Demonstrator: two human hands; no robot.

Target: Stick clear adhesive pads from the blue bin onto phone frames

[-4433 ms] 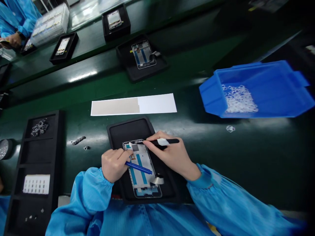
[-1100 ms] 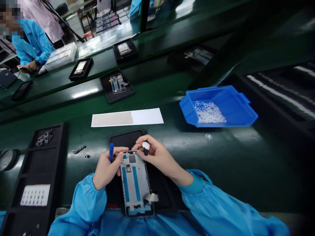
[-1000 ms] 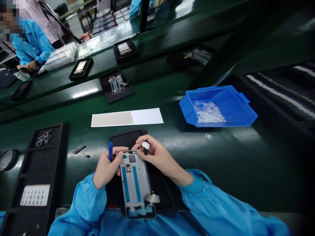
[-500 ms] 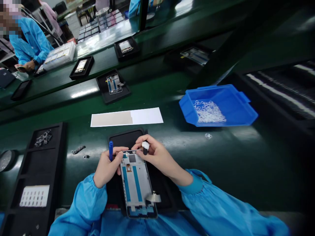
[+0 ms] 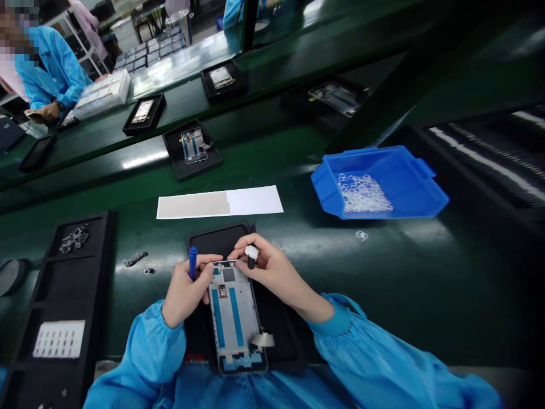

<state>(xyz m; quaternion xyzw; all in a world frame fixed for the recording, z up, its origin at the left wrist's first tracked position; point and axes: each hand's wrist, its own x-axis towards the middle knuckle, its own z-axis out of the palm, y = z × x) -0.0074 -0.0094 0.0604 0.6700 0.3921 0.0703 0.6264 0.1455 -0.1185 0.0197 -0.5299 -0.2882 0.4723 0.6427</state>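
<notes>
Below, a glossy green bench (image 5: 383, 295) — phone frame (image 5: 227, 326) over black tray (image 5: 219, 234), co-worker (image 5: 53, 62) beyond.

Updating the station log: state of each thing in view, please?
Phone frame: uncovered, inner side up
Left hand: pinching frame's top edge
Right hand: pinching frame's top edge
Blue pen-shaped tool: held in left hand
Black tool, white-wrapped: held in right hand
Blue bin: open, part-filled with white rings
Compartment tray: open, parts and card inside
Paper strip: lying flat

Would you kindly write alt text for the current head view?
A person's left grip and right grip hold the top of a phone frame over a black tray, with a blue tool in the left; a blue bin sits beyond.
</notes>
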